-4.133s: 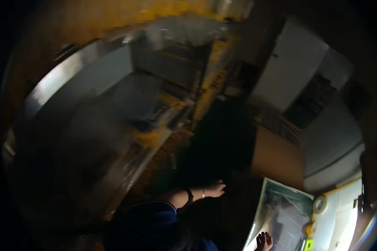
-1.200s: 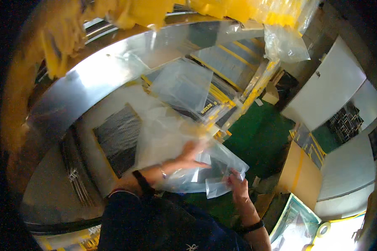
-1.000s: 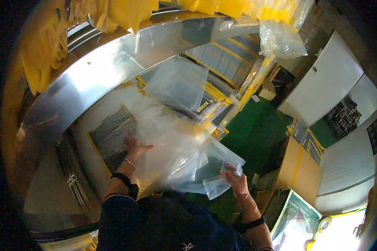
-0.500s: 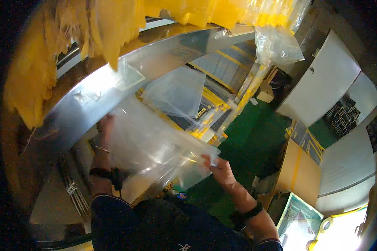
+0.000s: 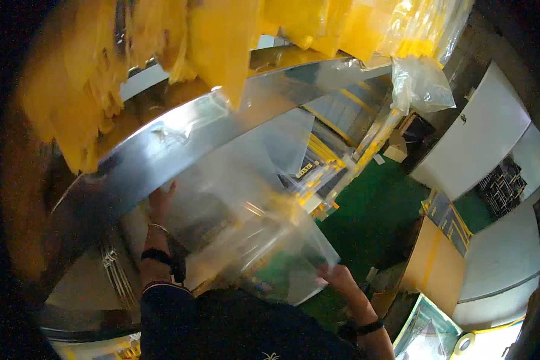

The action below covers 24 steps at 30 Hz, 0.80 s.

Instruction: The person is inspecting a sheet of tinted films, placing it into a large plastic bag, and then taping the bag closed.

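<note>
- clear plastic sheet [image 5: 276,240]: in front of torso, betw. both hands, creased + shiny, partly blurred; r. corner in right hand, green showing thru lower part
- lower l.: bunch of thin pale rods [image 5: 117,276], just l. of l. forearm
- left hand [image 5: 161,201]: near sheet's l. side, just below metal ledge, fingers pointing up, blurred; can't tell if gripping or open; bracelet + blk band on wrist
- above it: shiny metal ledge [image 5: 180,150], curving up to the r.
- top l. to centre: yellow strips [image 5: 222,48], hanging in front of ledge, partly blurred
- centre, beyond sheet: stack of yellow-edged panels [image 5: 327,159]
- right hand [image 5: 339,277]: fingers closed on sheet's r. corner; blk band on wrist
- r. of panels: green floor [image 5: 372,201]
- upper r.: crumpled clear bag [image 5: 426,87], under r. end of strips
- r. side: brown cardboard [image 5: 435,258], pale-edged frame [image 5: 426,336] below, tape roll [image 5: 464,344] beside frame
- far r.: white panel [image 5: 480,132], tilted in view
</note>
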Available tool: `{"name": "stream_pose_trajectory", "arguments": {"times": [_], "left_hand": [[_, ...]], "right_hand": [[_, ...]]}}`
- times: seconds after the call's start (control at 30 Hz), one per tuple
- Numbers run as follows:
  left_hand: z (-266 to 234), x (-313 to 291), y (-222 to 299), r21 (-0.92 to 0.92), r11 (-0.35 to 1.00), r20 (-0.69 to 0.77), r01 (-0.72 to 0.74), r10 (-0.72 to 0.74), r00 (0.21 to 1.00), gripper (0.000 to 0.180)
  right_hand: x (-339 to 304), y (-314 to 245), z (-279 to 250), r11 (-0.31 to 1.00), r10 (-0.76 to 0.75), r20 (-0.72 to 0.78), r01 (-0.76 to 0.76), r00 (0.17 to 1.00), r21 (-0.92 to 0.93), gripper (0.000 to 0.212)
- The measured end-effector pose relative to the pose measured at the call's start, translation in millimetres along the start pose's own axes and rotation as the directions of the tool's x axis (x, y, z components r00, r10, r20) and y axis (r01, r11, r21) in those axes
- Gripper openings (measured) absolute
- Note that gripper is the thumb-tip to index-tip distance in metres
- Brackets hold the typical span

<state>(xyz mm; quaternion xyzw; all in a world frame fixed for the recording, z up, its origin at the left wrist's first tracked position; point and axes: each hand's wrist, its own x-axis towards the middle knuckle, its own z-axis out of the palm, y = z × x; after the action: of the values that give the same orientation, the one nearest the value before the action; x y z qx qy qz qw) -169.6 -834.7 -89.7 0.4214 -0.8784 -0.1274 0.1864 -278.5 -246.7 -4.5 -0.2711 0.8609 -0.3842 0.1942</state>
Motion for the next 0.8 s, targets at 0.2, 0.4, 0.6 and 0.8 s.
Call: {"name": "stream_pose_trajectory", "arguments": {"times": [0.2,0.4,0.6,0.8], "left_hand": [[49.2,-20.0,-59.0,0.219,0.908,-0.219,0.356,-0.310,0.925,0.077],[60.7,-50.1,-58.8,-0.088,0.929,-0.178,0.359,-0.369,0.912,0.076],[5.6,-38.5,-0.3,-0.072,0.980,-0.074,0.186,-0.192,0.979,0.071],[2.3,10.5,37.4,0.216,0.934,0.324,-0.286,0.208,0.923,0.057]], "right_hand": [[-59.7,39.9,-17.7,0.669,0.487,-0.100,-0.296,0.868,0.682,0.017],[-97.1,85.2,-31.7,0.571,0.566,-0.410,0.019,0.716,0.821,0.015],[-136.6,83.7,-52.2,0.695,0.537,-0.682,0.197,0.497,0.691,0.007],[-171.3,121.3,-56.7,0.758,0.522,-0.768,0.212,0.370,0.617,0.009]]}}
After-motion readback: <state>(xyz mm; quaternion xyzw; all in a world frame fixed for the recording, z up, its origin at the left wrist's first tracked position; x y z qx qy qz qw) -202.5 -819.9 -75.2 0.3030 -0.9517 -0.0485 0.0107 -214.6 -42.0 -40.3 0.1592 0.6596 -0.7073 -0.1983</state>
